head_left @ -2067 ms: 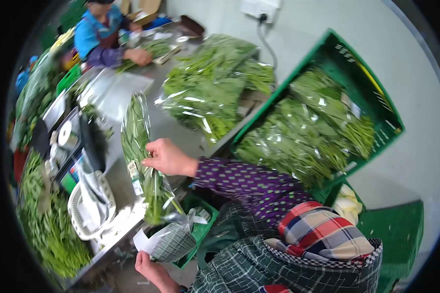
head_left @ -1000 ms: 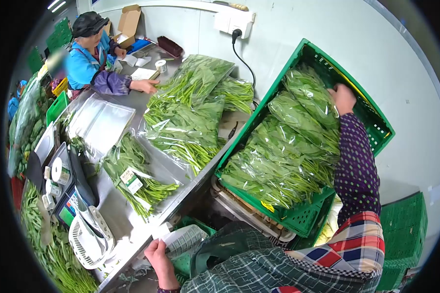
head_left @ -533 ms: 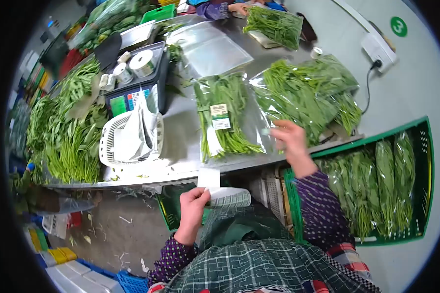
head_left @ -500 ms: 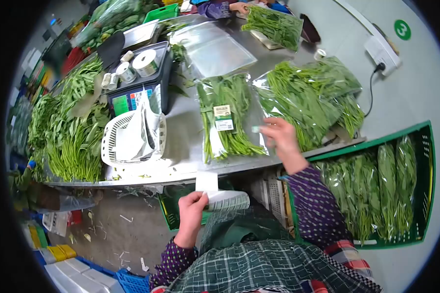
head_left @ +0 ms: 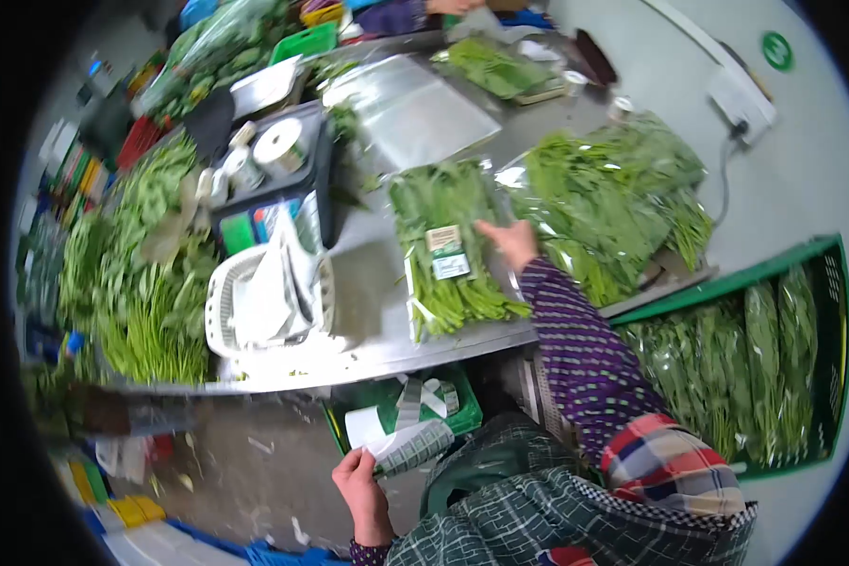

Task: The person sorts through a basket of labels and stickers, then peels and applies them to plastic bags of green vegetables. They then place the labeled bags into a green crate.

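Note:
A strip of printed labels (head_left: 410,448) on white backing hangs over the floor side of the table edge, its end pinched in my left hand (head_left: 360,483). My right hand (head_left: 511,243) reaches over a clear bag of leafy greens (head_left: 443,203), a finger stretched toward the bag's right side; nothing shows in it, though motion blurs the fingers. Just left of these fingers, a cream, green and white label (head_left: 446,252) sits on the bag. Farther right lie more bagged greens (head_left: 604,203), close to my right wrist.
A white basket (head_left: 219,311) holding white sheets stands before a scale (head_left: 323,179) with label rolls (head_left: 278,146). Loose greens (head_left: 151,283) pile at left. Flat clear bags (head_left: 415,104) lie behind. A green crate (head_left: 726,311) of bagged greens is at right. A co-worker's sleeve (head_left: 391,17) shows at the back.
My right hand has moved up and left onto the labelled bag; the small pale piece at its fingertips no longer shows. My left hand has lowered with the label strip. The co-worker's bag is lowered.

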Demonstrator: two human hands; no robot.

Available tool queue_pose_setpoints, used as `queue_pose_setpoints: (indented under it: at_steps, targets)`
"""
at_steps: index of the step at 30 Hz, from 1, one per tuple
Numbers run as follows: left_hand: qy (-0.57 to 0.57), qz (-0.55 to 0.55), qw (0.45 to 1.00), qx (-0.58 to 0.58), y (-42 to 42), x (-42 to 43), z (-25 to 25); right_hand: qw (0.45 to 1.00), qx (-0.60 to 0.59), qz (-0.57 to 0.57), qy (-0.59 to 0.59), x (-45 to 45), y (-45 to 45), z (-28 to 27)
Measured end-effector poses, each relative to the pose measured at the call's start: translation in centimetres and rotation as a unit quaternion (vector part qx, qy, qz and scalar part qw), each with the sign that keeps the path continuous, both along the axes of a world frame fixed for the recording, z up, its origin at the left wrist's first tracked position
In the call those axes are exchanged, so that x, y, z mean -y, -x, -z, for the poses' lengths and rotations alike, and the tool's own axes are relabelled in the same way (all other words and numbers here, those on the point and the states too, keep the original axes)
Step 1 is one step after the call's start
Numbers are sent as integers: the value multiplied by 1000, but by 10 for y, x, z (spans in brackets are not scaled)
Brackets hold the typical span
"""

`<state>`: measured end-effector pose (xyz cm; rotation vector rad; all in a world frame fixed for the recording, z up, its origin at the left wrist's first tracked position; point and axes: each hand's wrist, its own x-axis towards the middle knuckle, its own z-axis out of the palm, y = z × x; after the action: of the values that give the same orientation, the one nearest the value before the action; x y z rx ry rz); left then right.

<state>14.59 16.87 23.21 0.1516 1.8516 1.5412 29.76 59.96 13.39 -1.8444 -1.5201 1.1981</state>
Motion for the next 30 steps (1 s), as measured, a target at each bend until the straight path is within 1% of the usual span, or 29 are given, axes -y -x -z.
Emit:
queue_pose_setpoints:
  at_steps: [1,2,3,4,5,6,7,8,9,10,11,12,13,14,15,16,17,18,19,20,21,22,23,24,25,26,27,28,30]
  targets:
    - [4,31,999,-32,6,9,18,991,-112,29,-67,-6,9,41]
    - [-9,67,997,-32,7,3,13,996,-73,-58,0,-6,12,33]
    - [-17,56,998,-37,3,-1,0,982,-28,-161,-94,15,14,-1]
    - [-28,49,998,-39,0,-7,-3,961,-121,-111,-224,17,25,35]
    - [-60,73,995,-39,5,-5,11,965,-211,64,-143,29,41,16]
    - [-87,94,991,-36,14,-4,24,965,-152,3,-212,54,25,-30]
    - [13,336,873,-353,21,-9,-2,958,-151,-11,-242,75,4,-56]
    - [7,352,877,-327,23,-16,-1,951,-150,-36,-269,91,-12,-80]
    - [-33,304,931,-200,17,-28,7,941,-110,-55,-315,114,-45,-120]
    - [-68,247,964,-67,5,-44,13,927,-69,-77,-360,139,-92,-165]
    - [-75,299,948,-81,-6,-59,6,922,-29,-89,-377,161,-135,-205]
    - [-82,345,930,-95,-19,-74,-4,923,17,-74,-376,184,-176,-245]
    - [-105,409,902,-90,-35,-89,-14,933,16,-59,-354,208,-213,-289]
    - [-117,479,867,-78,-51,-105,-21,923,82,-45,-373,230,-249,-326]
    - [-128,545,826,-68,-70,-123,-30,937,103,16,-333,252,-275,-362]
    - [-176,617,753,-146,-96,-141,-51,918,139,48,-367,263,-312,-378]
    - [-224,669,687,-174,-122,-158,-58,911,146,105,-370,274,-336,-396]
    - [-262,713,614,-213,-152,-172,-79,901,152,161,-372,287,-356,-411]
    - [-333,725,576,-175,-188,-183,-94,877,211,165,-399,298,-379,-417]
    - [-350,745,532,-200,-220,-194,-107,849,270,164,-424,305,-400,-423]
    - [-448,715,456,-282,-253,-207,-119,845,274,163,-429,315,-416,-428]
    - [-514,699,407,-287,-287,-220,-120,834,313,185,-415,325,-427,-430]
    - [-549,687,379,-287,-321,-227,-129,823,350,206,-398,332,-437,-430]
    - [-561,680,340,-329,-353,-235,-140,822,351,205,-399,338,-442,-433]
    - [-608,652,318,-325,-387,-243,-146,831,318,238,-389,344,-443,-439]
    - [-633,629,313,-325,-419,-246,-154,837,286,271,-380,348,-443,-444]
    - [-662,593,286,-357,-450,-251,-163,834,293,269,-381,352,-442,-449]
    - [-668,588,291,-352,-473,-254,-175,842,272,273,-377,355,-441,-455]
    - [-505,723,242,-406,-502,-258,-190,849,262,273,-369,350,-442,-462]
